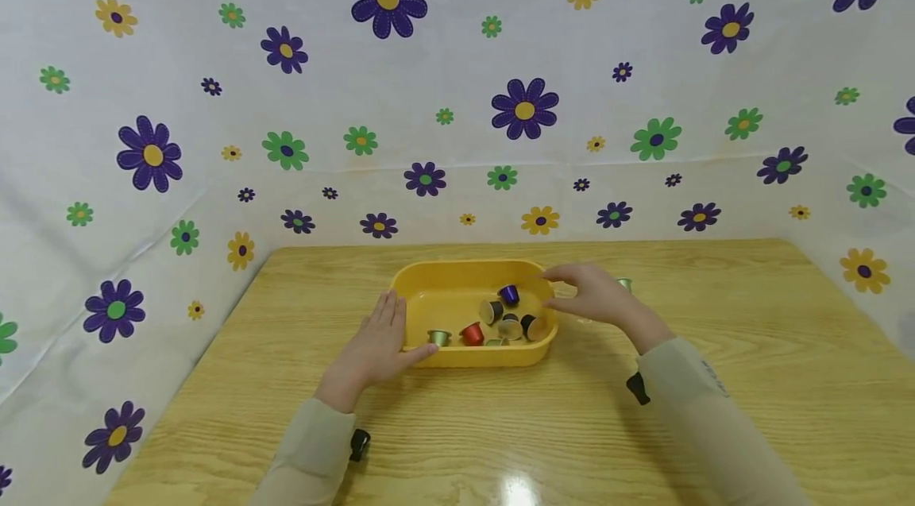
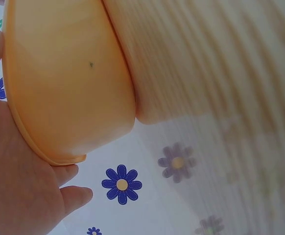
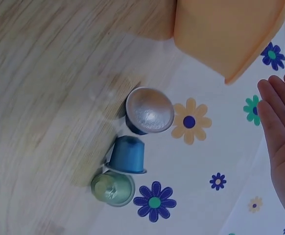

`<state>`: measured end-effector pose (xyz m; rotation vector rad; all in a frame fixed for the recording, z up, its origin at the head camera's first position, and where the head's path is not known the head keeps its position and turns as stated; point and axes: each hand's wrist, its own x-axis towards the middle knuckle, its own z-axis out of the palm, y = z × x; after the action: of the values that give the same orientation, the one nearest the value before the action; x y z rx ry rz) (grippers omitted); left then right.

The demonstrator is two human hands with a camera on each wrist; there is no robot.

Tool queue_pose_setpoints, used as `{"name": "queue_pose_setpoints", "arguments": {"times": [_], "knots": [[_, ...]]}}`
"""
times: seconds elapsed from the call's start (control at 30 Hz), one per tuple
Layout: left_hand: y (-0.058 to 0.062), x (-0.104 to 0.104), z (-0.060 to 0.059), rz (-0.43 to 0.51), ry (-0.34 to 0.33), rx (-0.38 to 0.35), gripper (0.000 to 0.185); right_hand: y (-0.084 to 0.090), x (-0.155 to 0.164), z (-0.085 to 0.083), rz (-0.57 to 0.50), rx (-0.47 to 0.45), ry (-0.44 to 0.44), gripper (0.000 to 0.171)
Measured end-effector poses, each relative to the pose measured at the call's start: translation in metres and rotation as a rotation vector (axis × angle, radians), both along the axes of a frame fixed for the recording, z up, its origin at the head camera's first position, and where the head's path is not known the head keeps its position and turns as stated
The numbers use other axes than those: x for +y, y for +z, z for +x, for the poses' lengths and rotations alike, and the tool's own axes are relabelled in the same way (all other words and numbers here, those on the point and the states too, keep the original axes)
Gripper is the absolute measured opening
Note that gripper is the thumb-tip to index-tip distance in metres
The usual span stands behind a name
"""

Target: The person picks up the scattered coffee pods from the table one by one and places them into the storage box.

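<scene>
A yellow tray [image 1: 443, 283] sits at the middle of the head view on the wooden bench [image 1: 715, 379], with several coffee capsules lying in its right half: a purple capsule [image 1: 508, 294] toward the far wall, a red capsule [image 1: 471, 334] and a pale green capsule [image 1: 438, 337] along the near wall, and a few brown and dark ones bunched at the right end. The left hand [image 1: 379, 343] lies flat against the tray's left end, fingers straight and together, thumb along the near edge; its grip is spread, pinching nothing. The left wrist view shows the same palm [image 2: 10, 181] pressed to the tray's rim from the lower left of the frame. The right hand [image 1: 589, 295] hovers at the tray's right end, fingers loosely extended over the far right corner, and the right wrist view shows its fingers [image 3: 279, 127] straight at the right edge of the frame, holding nothing. In that view three capsules stand close together on the bench outside the tray: a dark blue capsule [image 3: 149, 111], a lighter blue capsule [image 3: 128, 155] touching it, and a green capsule [image 3: 113, 188] at the bottom. Flowered cloth [image 1: 457, 93] fills the background
</scene>
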<state>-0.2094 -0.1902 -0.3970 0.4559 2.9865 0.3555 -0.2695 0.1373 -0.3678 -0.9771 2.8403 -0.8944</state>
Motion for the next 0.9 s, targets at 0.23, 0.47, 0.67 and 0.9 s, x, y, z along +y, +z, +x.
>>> {"name": "queue_pose_setpoints", "arguments": {"times": [0.23, 0.47, 0.67, 0.9], "knots": [[0.002, 0.001, 0.001, 0.019, -0.002, -0.001, 0.100, -0.003, 0.021, -0.002, -0.036, -0.012, -0.057, 0.044], [0.001, 0.002, 0.001, 0.008, 0.002, 0.003, 0.100, -0.007, 0.044, -0.004, -0.060, -0.030, -0.099, 0.049], [0.002, 0.002, 0.001, 0.009, 0.004, -0.001, 0.100, -0.009, 0.062, -0.006, -0.083, -0.045, -0.118, 0.047], [0.002, 0.003, 0.000, 0.011, -0.001, 0.000, 0.100, -0.012, 0.079, -0.007, -0.088, -0.051, -0.152, 0.048]]}}
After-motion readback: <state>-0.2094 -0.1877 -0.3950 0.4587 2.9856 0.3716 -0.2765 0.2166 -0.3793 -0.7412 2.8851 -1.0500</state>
